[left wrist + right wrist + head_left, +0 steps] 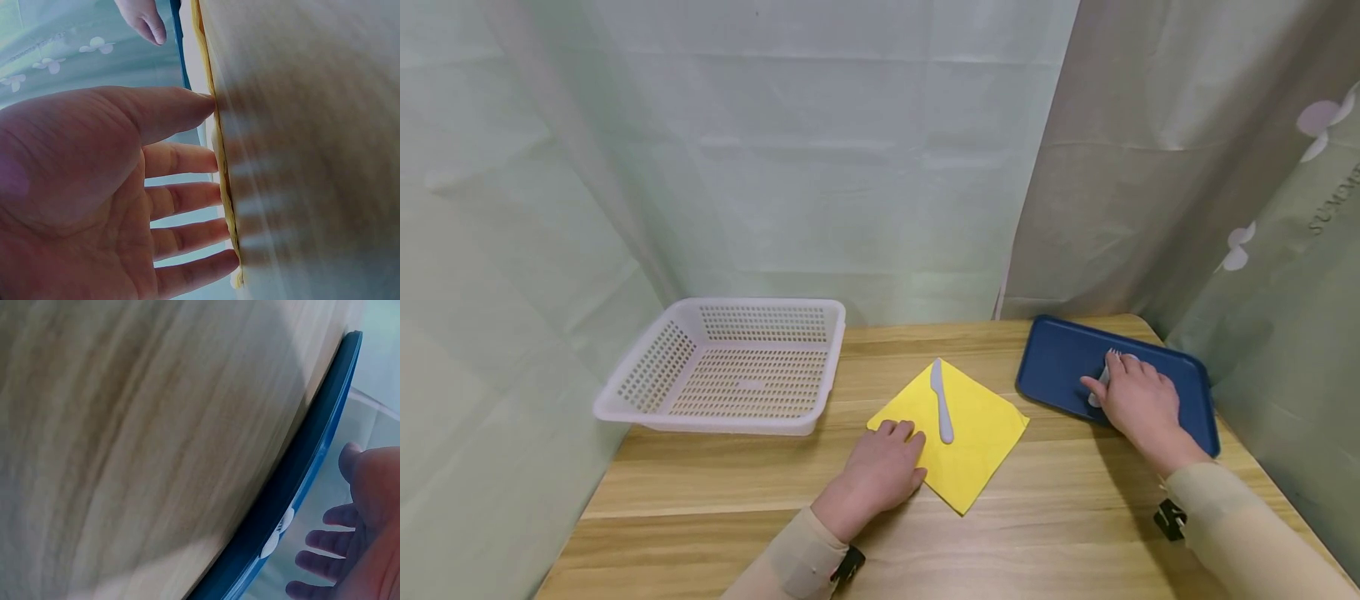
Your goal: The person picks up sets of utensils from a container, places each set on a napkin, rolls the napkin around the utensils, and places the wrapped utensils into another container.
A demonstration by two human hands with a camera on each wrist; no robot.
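The right hand [1141, 404], fingers loosely apart, partly hides a fork [1106, 373] on the blue tray [1056, 362], frame right; contact unclear. The left hand [878, 471], fingers extended, touches the yellow napkin [979, 421], lower centre.

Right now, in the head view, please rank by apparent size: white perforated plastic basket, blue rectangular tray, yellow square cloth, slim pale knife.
1. Basket
2. Blue tray and yellow cloth: too close to rank, both partly hidden
3. Knife

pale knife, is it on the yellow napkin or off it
On it. In the head view, the knife lies along the yellow napkin, handle end near its middle, blade tip at the far corner.
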